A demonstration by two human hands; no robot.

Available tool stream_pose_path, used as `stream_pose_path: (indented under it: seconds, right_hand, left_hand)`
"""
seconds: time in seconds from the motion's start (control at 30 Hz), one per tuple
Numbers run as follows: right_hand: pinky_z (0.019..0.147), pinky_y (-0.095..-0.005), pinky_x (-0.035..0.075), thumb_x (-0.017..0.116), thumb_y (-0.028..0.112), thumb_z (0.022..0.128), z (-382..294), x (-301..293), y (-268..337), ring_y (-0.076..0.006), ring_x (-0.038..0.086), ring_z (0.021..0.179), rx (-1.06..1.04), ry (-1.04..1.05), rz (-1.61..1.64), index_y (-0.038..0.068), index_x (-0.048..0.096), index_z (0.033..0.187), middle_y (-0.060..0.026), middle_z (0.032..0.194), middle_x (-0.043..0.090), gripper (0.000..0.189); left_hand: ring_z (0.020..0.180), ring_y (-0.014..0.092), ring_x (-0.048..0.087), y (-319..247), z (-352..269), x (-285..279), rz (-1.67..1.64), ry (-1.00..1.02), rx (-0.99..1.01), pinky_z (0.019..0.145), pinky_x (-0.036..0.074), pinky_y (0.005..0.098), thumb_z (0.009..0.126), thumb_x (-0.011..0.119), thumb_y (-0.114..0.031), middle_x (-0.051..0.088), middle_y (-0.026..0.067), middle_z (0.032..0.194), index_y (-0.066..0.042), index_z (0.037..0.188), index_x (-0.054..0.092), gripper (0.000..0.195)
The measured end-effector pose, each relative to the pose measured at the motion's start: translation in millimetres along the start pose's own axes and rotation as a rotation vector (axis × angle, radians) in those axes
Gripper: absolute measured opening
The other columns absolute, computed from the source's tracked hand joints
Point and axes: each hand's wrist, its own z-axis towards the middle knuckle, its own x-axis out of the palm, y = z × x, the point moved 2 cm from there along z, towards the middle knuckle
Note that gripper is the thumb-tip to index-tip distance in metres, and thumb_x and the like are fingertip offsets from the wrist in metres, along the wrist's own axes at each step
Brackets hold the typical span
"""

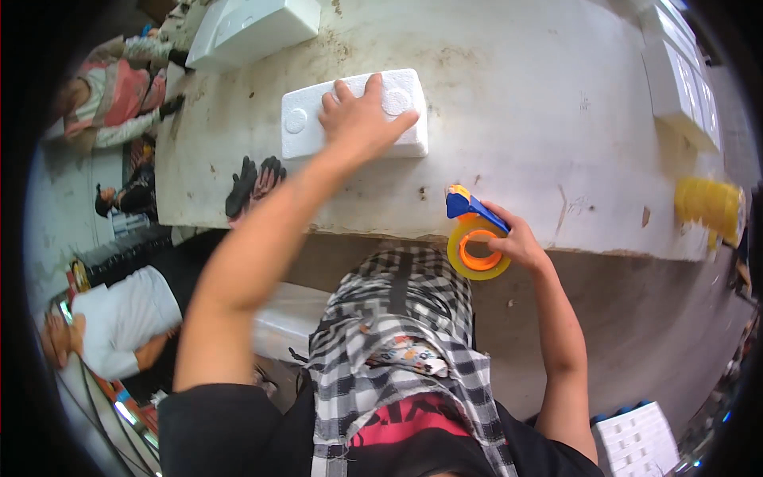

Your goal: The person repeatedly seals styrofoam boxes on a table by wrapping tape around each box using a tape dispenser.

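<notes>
A white polystyrene foam box lies on the worktable in front of me, with round marks on its top. My left hand rests on that top with its fingers spread, gripping nothing. In my right hand is a tape dispenser with a blue handle and an orange hub. It carries a roll of yellowish clear packing tape and hangs over the table's near edge, to the right of the box.
Black-and-pink work gloves lie left of the box. More foam boxes stand at the far left and far right. Yellow tape rolls sit at the right corner. Several people are on the left, one in a white shirt.
</notes>
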Motion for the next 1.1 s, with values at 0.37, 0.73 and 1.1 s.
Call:
stream_pose_path:
  seconds: [0.37,0.73,1.1]
  right_hand:
    - [0.082,-0.0254,0.045,0.058,0.003,0.07,-32,81,-45,-0.0097,0.054,0.093,-0.173,-0.508,0.38,-0.002,0.046,0.126,-0.0048,0.106,0.058,0.058]
    - [0.099,-0.0303,0.036,0.057,0.003,0.067,-142,262,-38,-0.0181,0.05,0.113,-0.085,-0.492,0.18,-0.004,0.036,0.134,-0.0117,0.124,0.051,0.07]
    - [0.076,-0.0334,0.05,0.066,0.017,0.06,88,198,74,-0.0295,0.063,0.083,-0.24,0.295,-0.776,0.009,0.056,0.121,-0.0177,0.094,0.065,0.062]
  left_hand:
    - [0.108,0.027,0.056,86,14,2,0.008,0.118,0.269,0.088,0.043,0.0388,0.058,0.046,-0.086,0.059,0.0179,0.112,-0.002,0.121,0.05,0.105]
    - [0.113,0.03,0.051,101,-13,3,-0.132,0.18,0.05,0.094,0.036,0.0459,0.056,0.052,-0.085,0.058,0.0143,0.115,-0.002,0.12,0.049,0.105]
    - [0.112,0.034,0.051,91,-31,-18,-0.213,0.175,0.125,0.094,0.036,0.0494,0.069,0.058,-0.067,0.054,0.0212,0.119,0.003,0.126,0.044,0.091]
